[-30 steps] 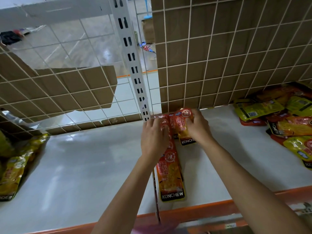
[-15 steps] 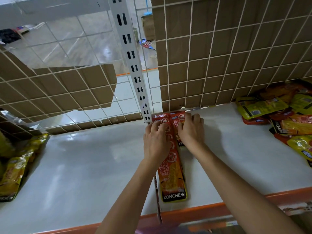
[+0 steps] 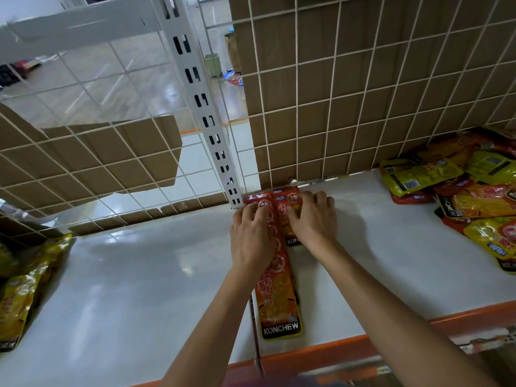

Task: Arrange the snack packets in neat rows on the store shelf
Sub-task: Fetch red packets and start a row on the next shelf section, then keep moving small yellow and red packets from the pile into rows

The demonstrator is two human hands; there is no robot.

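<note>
Little of the arranging looks done: one row of red packets (image 3: 279, 300) lies overlapped from the wire back panel (image 3: 335, 107) toward the orange front lip (image 3: 321, 356) of the shelf (image 3: 139, 275), just right of the white upright (image 3: 206, 118); a second row has only its first packet (image 3: 291, 210), set at the back and touching the first row. The left hand (image 3: 252, 238) lies flat on the back part of the first row, fingers straight, grasping nothing; the right hand (image 3: 312, 219) presses the first packet with flat fingers (its thumb is hidden, so a pinch at the edge cannot be ruled out). Left to sort: the loose heap (image 3: 474, 196) of yellow and red packets at the right end, and the yellow packets (image 3: 22, 289) slumped at the far left; most of the work seems to lie ahead.
</note>
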